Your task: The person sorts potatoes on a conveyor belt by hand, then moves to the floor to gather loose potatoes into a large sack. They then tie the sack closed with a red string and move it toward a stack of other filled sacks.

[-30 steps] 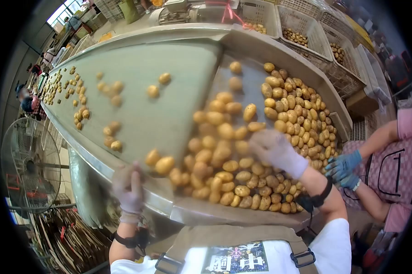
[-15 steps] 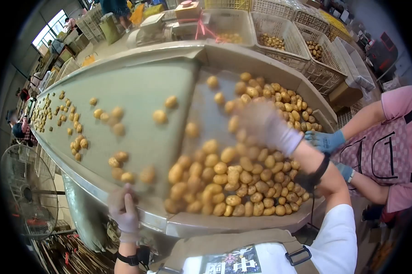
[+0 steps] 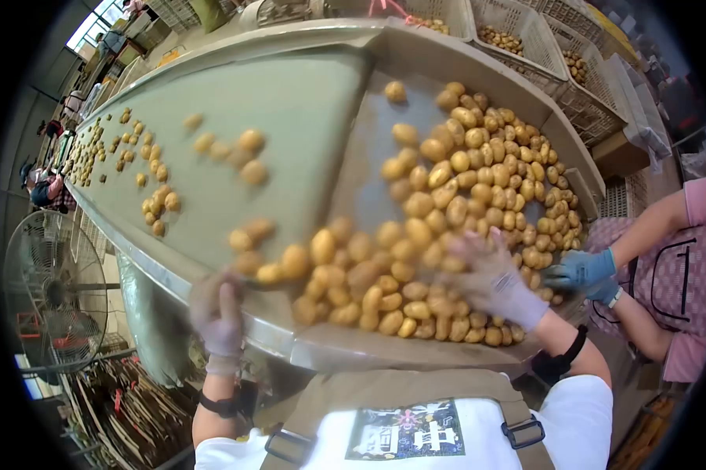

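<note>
Heaps of yellow potatoes lie at the right end of a sorting conveyor, on a grey metal bed. My right hand, in a pale glove, rests on the heap with fingers spread, touching potatoes and gripping none. My left hand, also gloved, is blurred by motion at the conveyor's metal rim. Its fingers look curled; what they hold, if anything, is hidden. A few potatoes lie just beyond it. More potatoes are strung along the green belt toward the far left.
At the right, a co-worker's blue-gloved hands reach the heap's edge. White plastic crates with potatoes stand behind the conveyor. A floor fan and stacked flat brown pieces are at the left.
My right hand has moved down and toward me across the heap, fingers now spread. Potatoes near the belt's edge have shifted. My left hand stays at the rim. The camera view has tilted down.
</note>
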Action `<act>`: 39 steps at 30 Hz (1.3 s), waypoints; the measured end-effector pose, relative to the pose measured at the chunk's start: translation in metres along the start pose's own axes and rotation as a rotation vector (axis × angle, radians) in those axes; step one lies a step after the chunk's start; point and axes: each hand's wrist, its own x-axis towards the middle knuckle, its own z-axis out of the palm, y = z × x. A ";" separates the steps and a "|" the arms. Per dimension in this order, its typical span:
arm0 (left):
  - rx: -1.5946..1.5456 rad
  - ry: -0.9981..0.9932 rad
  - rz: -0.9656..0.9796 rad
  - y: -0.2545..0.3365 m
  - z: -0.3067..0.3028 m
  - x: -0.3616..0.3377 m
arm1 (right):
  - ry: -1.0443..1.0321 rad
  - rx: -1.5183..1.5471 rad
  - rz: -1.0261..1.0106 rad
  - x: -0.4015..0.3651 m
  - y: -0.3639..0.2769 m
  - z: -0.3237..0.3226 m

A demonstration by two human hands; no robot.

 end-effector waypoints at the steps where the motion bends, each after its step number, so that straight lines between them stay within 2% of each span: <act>1: 0.007 -0.010 -0.021 -0.003 0.000 0.002 | 0.007 -0.140 0.082 0.000 0.004 0.001; 2: 0.043 0.029 0.012 -0.009 -0.001 0.002 | 0.071 -0.180 0.150 0.006 -0.007 0.009; 4: 0.026 0.025 -0.006 -0.021 -0.004 0.004 | -0.217 0.343 0.089 0.065 -0.070 -0.014; 6: 0.032 0.024 0.002 -0.026 -0.009 0.007 | -0.210 0.499 -0.138 0.092 -0.085 -0.013; 8: 0.064 0.031 0.045 -0.029 -0.013 0.012 | 0.110 0.274 -0.512 0.108 -0.063 0.023; 12: 0.061 0.006 0.011 -0.046 -0.022 0.020 | 0.269 -0.088 -0.056 0.143 0.019 -0.001; 14: 0.056 -0.003 -0.007 -0.059 -0.026 0.026 | 0.144 -0.065 0.219 0.143 0.051 -0.015; 17: 0.112 0.000 0.033 -0.078 -0.031 0.033 | 0.277 -0.008 0.539 0.123 0.037 0.009; 19: 0.061 -0.034 -0.015 -0.090 -0.038 0.034 | 0.119 -0.132 0.346 0.099 -0.024 0.008; 21: 0.046 -0.045 -0.023 -0.103 -0.042 0.038 | 0.044 -0.184 0.231 0.091 -0.045 0.007; 23: 0.073 -0.023 0.015 -0.111 -0.044 0.043 | 0.067 -0.167 0.189 0.079 -0.036 0.008; 24: 0.059 -0.029 0.003 -0.115 -0.046 0.045 | 0.223 -0.028 0.385 0.080 -0.031 0.009; 26: 0.037 -0.034 -0.020 -0.123 -0.051 0.048 | 0.299 -0.043 0.368 0.082 -0.035 0.015; 27: 0.037 -0.031 -0.034 -0.126 -0.053 0.050 | 0.341 -0.056 0.353 0.090 -0.040 0.014; 28: 0.040 -0.027 -0.047 -0.129 -0.055 0.051 | 0.330 -0.024 0.168 0.102 -0.066 0.004; 31: 0.042 -0.049 -0.064 -0.130 -0.066 0.056 | 0.160 -0.037 0.055 0.116 -0.067 0.003; 32: 0.039 -0.049 -0.067 -0.130 -0.067 0.059 | 0.258 0.004 0.143 0.124 -0.066 0.000; 35: 0.045 -0.040 -0.058 -0.139 -0.071 0.062 | 0.148 0.059 0.104 0.166 -0.091 -0.009; 37: 0.032 -0.054 -0.054 -0.143 -0.075 0.064 | 0.116 -0.076 -0.012 0.203 -0.126 0.008; 39: -0.010 -0.071 -0.071 -0.145 -0.080 0.067 | 0.037 -0.054 -0.026 0.229 -0.127 0.032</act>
